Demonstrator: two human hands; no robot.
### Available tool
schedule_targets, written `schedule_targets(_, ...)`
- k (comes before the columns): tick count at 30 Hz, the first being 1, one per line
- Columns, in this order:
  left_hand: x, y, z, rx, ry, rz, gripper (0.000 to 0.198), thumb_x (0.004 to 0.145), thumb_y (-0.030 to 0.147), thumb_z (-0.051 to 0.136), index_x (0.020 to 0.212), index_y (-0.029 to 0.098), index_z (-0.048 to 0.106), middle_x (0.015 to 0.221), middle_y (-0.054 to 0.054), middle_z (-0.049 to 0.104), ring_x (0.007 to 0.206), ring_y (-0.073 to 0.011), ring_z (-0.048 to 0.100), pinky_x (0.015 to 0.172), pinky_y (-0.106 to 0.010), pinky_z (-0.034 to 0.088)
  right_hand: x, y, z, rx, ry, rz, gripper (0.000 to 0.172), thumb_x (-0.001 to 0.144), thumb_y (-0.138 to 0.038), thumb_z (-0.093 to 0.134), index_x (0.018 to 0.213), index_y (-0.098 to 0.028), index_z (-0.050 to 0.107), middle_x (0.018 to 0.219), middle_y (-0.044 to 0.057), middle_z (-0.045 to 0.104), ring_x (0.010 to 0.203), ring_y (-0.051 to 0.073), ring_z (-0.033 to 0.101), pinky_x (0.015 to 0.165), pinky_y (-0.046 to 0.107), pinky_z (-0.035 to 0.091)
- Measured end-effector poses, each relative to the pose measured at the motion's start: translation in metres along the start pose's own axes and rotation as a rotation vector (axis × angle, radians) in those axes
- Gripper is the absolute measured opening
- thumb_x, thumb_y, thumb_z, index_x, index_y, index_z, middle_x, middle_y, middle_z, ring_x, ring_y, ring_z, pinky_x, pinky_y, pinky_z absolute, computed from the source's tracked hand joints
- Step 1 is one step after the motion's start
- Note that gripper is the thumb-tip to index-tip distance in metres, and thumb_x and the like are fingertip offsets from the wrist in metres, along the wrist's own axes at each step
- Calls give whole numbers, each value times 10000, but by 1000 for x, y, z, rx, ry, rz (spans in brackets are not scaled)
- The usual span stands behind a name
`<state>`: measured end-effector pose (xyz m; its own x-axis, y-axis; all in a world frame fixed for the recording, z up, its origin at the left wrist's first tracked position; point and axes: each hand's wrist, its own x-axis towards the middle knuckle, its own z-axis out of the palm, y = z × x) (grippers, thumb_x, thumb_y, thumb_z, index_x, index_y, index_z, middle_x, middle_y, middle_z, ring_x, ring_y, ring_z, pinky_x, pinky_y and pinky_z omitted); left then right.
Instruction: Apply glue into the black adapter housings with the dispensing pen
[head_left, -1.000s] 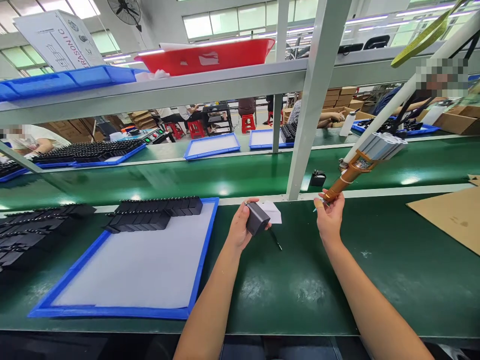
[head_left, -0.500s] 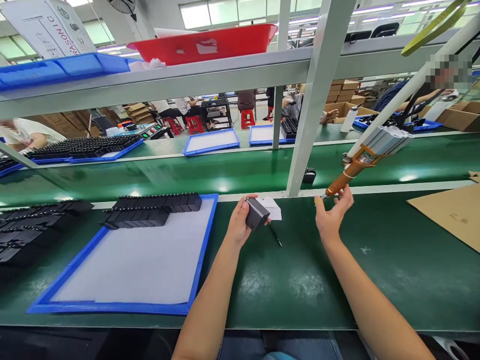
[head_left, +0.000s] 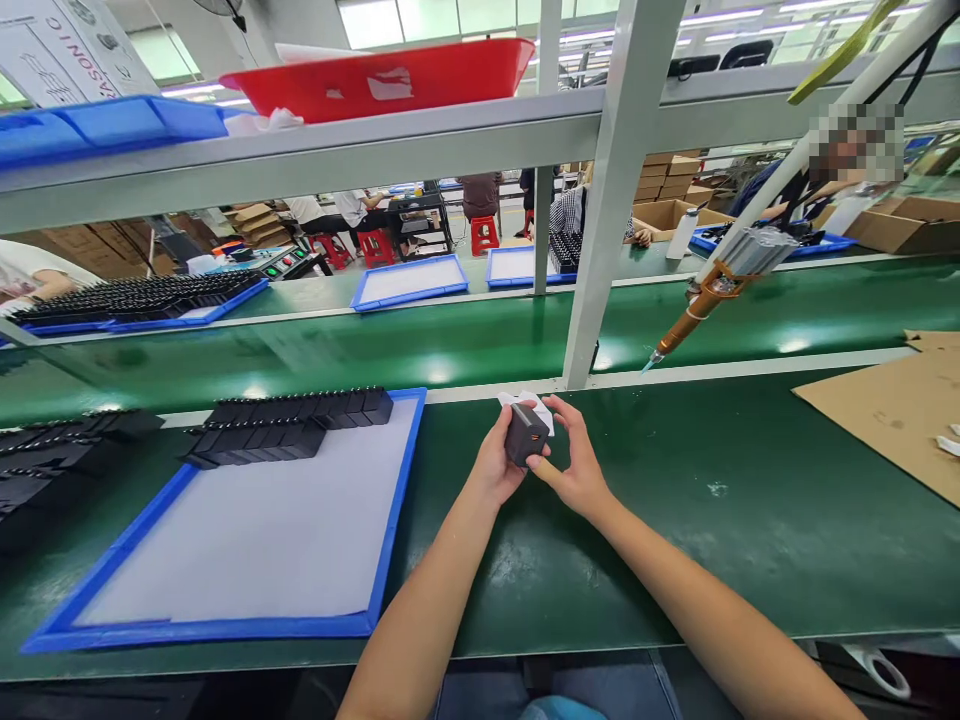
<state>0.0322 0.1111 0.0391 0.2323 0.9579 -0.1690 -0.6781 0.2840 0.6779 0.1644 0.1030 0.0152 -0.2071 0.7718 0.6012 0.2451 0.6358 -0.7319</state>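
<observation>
My left hand [head_left: 496,462] is closed around a black power adapter [head_left: 526,436], held above the green bench. The adapter's end face, with a small orange port, is turned toward me. My right hand [head_left: 574,462] is beside it with thumb and fingers apart. Its thumb tip is at the adapter's lower right edge; whether it presses there I cannot tell. A white paper [head_left: 531,402] shows behind the adapter, partly covered by the hands.
Left of my hands lies a blue-edged tray [head_left: 262,560] with rows of black adapters [head_left: 262,435]; more adapters [head_left: 60,460] stand further left. An orange-brown air screwdriver [head_left: 686,325] hangs at right, near a metal post [head_left: 600,220]. Cardboard [head_left: 885,410] lies on the right.
My right hand has left the hanging screwdriver and come left to the adapter. My left hand has turned the adapter so its port face shows. The dark pen-like tool on the bench is now hidden.
</observation>
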Motion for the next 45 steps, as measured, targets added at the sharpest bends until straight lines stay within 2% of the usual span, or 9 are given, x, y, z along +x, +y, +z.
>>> schedule_targets(5,-2,11,-1,-78,40,29,382,889,481,540,1081,157,602,721,-22,666,513,-125,631,492,-217,509,3,10,-1,21,-197,-42,894,783,-379,682,1486,-302,134,1474,118,327,1354,278,372,1089,499,385)
schedule_targets(10,12,32,-28,65,299,285,362,868,475,570,1051,163,592,787,-31,675,553,-131,648,501,-220,495,2,41,6,-317,-262,63,595,866,-399,568,1412,-264,375,1458,126,393,1364,289,366,1106,528,341)
schedule_targets(15,20,45,-66,574,608,441,353,835,510,600,1014,207,581,873,-46,672,754,-191,676,643,-272,492,1,59,18,-594,-497,107,493,913,-399,485,1385,-260,452,1484,89,413,1384,305,348,1112,608,264)
schedule_targets(19,17,46,-80,1065,739,448,294,813,484,639,978,241,622,898,-90,679,974,-299,631,813,-364,443,3,59,-4,-730,-518,94,334,914,-281,465,1203,-249,629,1338,77,577,1249,273,516,1037,514,403)
schedule_targets(24,22,23,-74,1391,701,461,295,830,448,625,1043,244,614,884,-113,660,974,-332,617,822,-388,439,9,48,-31,-754,-341,109,262,895,-261,473,972,-204,716,1202,131,636,1142,308,572,974,535,446)
schedule_targets(31,14,5,-48,1789,551,256,570,860,237,566,1390,159,371,1178,-183,543,1081,-307,578,847,-387,487,24,25,27,-294,-368,20,377,926,-222,422,1278,-235,559,1279,84,584,1194,203,553,1029,409,465)
schedule_targets(37,4,30,-56,1498,192,-3,630,762,105,586,1352,181,379,988,-68,657,671,-152,666,631,-255,533,33,33,35,-370,-393,41,282,916,-266,485,1153,-243,637,1297,73,583,1135,204,604,968,391,513)
schedule_targets(40,6,37,-67,1488,228,0,487,769,65,534,1239,185,489,934,-40,676,600,-125,649,622,-246,528,27,33,32,-516,-429,4,317,903,-318,527,1203,-247,602,1315,72,579,1129,233,609,907,395,543)
schedule_targets(45,13,38,-76,1539,387,61,385,844,68,428,1207,146,531,1031,-117,681,867,-199,673,817,-319,505,12,38,44,-768,-417,-30,418,935,-317,465,1338,-212,504,1399,128,502,1044,270,649,765,382,580)
